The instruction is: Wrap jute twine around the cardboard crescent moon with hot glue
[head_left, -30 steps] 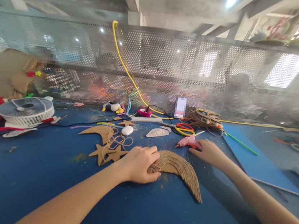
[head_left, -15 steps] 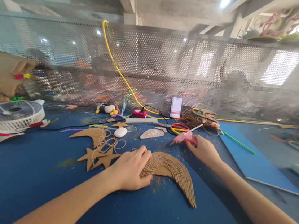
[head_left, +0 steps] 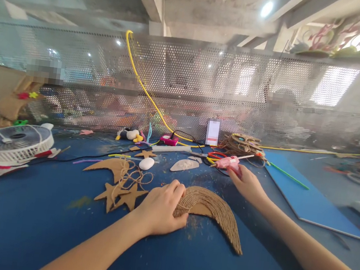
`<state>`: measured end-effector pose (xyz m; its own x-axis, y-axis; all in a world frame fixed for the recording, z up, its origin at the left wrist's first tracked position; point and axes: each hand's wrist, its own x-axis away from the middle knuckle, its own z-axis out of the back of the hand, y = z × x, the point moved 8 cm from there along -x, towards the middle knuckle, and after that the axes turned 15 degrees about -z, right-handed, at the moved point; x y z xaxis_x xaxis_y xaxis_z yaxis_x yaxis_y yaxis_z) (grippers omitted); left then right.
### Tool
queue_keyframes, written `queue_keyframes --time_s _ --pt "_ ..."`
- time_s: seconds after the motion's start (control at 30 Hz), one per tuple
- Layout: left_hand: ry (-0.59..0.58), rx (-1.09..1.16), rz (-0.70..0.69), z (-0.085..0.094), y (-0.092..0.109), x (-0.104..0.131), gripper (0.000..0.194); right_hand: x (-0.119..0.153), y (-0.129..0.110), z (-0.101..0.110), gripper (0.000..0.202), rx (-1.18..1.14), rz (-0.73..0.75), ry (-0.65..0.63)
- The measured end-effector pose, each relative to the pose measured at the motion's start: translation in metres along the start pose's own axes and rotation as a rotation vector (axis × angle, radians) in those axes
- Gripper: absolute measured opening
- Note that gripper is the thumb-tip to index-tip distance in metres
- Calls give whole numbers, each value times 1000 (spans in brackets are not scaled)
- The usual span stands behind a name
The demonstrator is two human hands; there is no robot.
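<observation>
1. Pressing on the left part of the twine-covered crescent (head_left: 220, 208), your left hand (head_left: 163, 207) is bent over it, fingers on top and thumb at the near edge, hiding that end.
2. The crescent lies flat on the desk (head_left: 193, 268), mostly right of that hand. It bows toward the far side, and its visible tip points near and right.
3. Your right hand (head_left: 248, 183) is wrapped around the handle of the pink glue gun (head_left: 229, 162); exactly how each finger sits cannot be told.
4. The gun is on the far side of the crescent, apart from it. Its long axis runs roughly left to right, nozzle to the left, white stick (head_left: 247, 157) out of the back.
5. Your left hand is the nearer one to the crescent, touching it; your right is beyond its far right side.
6. Left of your left hand lie cardboard stars (head_left: 132, 196) and a plain cardboard crescent (head_left: 112, 167), with loose string (head_left: 136, 174) over and beside them.
</observation>
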<state>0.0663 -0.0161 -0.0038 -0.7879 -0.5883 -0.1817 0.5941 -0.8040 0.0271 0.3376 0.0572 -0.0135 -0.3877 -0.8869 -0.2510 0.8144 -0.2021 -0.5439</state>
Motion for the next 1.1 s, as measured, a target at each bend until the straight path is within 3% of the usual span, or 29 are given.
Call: queue_keyframes --time_s 0.27,0.47,0.77,1.1 --pt "10 5 1 0 1 -1 32 12 -36 7 28 -65 39 -20" --pt "33 34 39 -3 -1 -1 31 29 -54 -1 27 -117 93 -46" --pt "56 102 113 -8 -9 1 37 33 -42 -2 23 -130 202 1" --pt "96 152 140 -8 -11 0 30 41 -42 -11 22 -108 208 -35"
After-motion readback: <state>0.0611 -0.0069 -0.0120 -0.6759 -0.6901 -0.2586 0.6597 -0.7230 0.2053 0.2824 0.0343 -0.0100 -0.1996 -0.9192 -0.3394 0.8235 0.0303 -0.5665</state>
